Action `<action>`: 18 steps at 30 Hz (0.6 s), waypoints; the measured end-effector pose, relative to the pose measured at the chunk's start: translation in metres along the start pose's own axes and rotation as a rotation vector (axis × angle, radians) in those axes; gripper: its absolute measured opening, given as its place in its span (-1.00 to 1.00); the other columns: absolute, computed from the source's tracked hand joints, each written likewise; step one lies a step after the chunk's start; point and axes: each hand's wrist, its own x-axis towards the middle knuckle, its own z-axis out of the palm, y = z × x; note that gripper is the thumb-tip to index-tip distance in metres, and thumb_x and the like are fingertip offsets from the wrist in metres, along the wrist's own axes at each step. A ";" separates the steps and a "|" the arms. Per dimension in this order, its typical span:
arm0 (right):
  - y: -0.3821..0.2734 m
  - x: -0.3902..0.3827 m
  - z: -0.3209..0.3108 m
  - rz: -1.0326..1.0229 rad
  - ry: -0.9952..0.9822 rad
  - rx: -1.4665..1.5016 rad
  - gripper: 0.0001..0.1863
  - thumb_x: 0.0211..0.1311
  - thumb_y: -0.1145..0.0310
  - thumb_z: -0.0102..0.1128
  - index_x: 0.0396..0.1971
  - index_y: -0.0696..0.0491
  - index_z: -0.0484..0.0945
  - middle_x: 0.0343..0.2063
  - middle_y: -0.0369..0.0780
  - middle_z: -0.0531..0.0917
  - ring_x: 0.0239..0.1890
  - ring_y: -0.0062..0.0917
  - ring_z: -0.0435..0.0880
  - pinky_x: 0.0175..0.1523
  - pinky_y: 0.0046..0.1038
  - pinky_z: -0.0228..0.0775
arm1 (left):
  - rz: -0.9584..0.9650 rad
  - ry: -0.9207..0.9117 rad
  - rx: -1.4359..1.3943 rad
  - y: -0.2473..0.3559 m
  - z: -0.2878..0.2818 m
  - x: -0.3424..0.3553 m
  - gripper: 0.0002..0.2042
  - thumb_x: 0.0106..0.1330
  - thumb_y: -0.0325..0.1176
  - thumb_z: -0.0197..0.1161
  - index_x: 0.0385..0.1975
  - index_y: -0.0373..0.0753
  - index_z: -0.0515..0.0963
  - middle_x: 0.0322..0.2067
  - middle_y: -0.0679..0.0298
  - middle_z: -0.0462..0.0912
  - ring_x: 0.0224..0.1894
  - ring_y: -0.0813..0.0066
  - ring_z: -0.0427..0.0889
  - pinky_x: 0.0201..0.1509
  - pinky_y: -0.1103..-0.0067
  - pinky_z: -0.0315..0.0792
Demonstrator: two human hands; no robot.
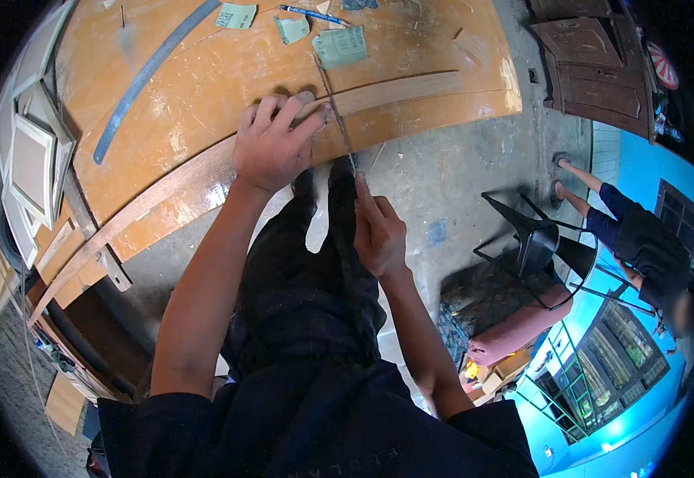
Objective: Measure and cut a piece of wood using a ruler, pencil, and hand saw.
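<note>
Black chair (538, 248), pink roll (514, 333), brown wooden panels (602, 89), blue wall (638, 163)

Even, moderate indoor light falls across a worn, orange-brown wooden tabletop (426, 48), with soft shadows beside the person's bare left hand (275, 143). The person's black short-sleeved shirt (315, 426) sinks into near-black, showing few folds. Along the right, a bright cyan-blue wall (640, 163) glows, with small white glare spots low down. The fisheye view bows straight edges; black fills the corners. A dark-clothed co-worker's (651, 247) head is blurred.
</note>
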 end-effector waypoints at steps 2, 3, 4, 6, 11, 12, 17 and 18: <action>-0.001 0.006 0.001 -0.012 0.005 0.006 -0.38 0.27 0.66 0.13 0.34 0.00 0.41 -0.49 -0.07 0.56 -0.50 -0.28 0.60 -0.36 -0.35 0.46 | 0.005 0.012 -0.003 -0.002 0.001 0.000 -0.61 0.07 -0.37 0.28 -0.05 0.11 0.65 -0.02 0.46 0.57 -0.03 0.33 0.50 0.00 0.41 0.38; -0.002 0.009 0.002 -0.026 0.012 0.015 -0.39 0.27 0.66 0.14 0.34 -0.01 0.41 -0.49 -0.07 0.56 -0.50 -0.28 0.59 -0.37 -0.35 0.46 | 0.012 0.025 -0.003 -0.002 0.001 0.000 -0.61 0.07 -0.37 0.28 -0.06 0.12 0.65 -0.01 0.47 0.57 -0.03 0.34 0.51 0.00 0.41 0.38; -0.003 0.012 0.003 -0.024 0.012 0.013 -0.39 0.27 0.66 0.14 0.34 -0.01 0.41 -0.49 -0.07 0.56 -0.50 -0.28 0.59 -0.37 -0.35 0.46 | 0.011 0.024 -0.005 -0.002 0.001 0.000 -0.61 0.07 -0.37 0.28 -0.06 0.12 0.65 -0.01 0.47 0.57 -0.03 0.34 0.51 0.00 0.41 0.38; -0.004 0.017 0.005 -0.033 0.034 0.041 -0.39 0.27 0.65 0.14 0.34 -0.01 0.42 -0.49 -0.06 0.56 -0.50 -0.27 0.59 -0.38 -0.35 0.45 | 0.009 0.031 0.009 -0.002 0.001 0.000 -0.61 0.05 -0.38 0.28 -0.06 0.12 0.65 -0.01 0.48 0.58 -0.03 0.36 0.51 0.01 0.42 0.38; -0.002 0.003 0.006 -0.018 0.029 0.013 -0.39 0.28 0.65 0.14 0.34 -0.02 0.42 -0.52 -0.07 0.53 -0.52 -0.26 0.56 -0.39 -0.34 0.44 | -0.011 0.006 -0.006 0.000 0.001 -0.002 -0.60 0.03 -0.40 0.27 -0.07 0.12 0.66 0.00 0.50 0.58 -0.04 0.38 0.51 0.02 0.43 0.38; -0.003 0.002 0.006 -0.014 0.029 0.007 -0.38 0.27 0.66 0.13 0.34 -0.02 0.41 -0.52 -0.07 0.52 -0.53 -0.27 0.55 -0.39 -0.34 0.44 | -0.006 0.011 -0.007 0.000 0.000 -0.002 -0.60 0.03 -0.40 0.27 -0.07 0.12 0.67 0.00 0.50 0.59 -0.04 0.38 0.51 0.02 0.43 0.38; 0.003 0.011 0.007 -0.004 0.014 0.009 -0.37 0.25 0.68 0.09 0.35 0.00 0.41 -0.55 -0.08 0.48 -0.55 -0.27 0.53 -0.42 -0.32 0.41 | 0.004 0.034 -0.016 0.000 0.003 -0.001 -0.59 0.02 -0.41 0.27 -0.07 0.12 0.67 0.02 0.50 0.59 -0.04 0.37 0.51 -0.01 0.42 0.39; 0.002 0.011 0.008 -0.015 0.025 -0.005 -0.36 0.24 0.69 0.08 0.35 0.01 0.40 -0.56 -0.08 0.47 -0.56 -0.27 0.52 -0.43 -0.32 0.40 | 0.006 0.035 -0.018 0.000 0.003 -0.001 -0.59 0.02 -0.41 0.28 -0.07 0.12 0.67 0.02 0.49 0.59 -0.04 0.37 0.51 -0.01 0.43 0.40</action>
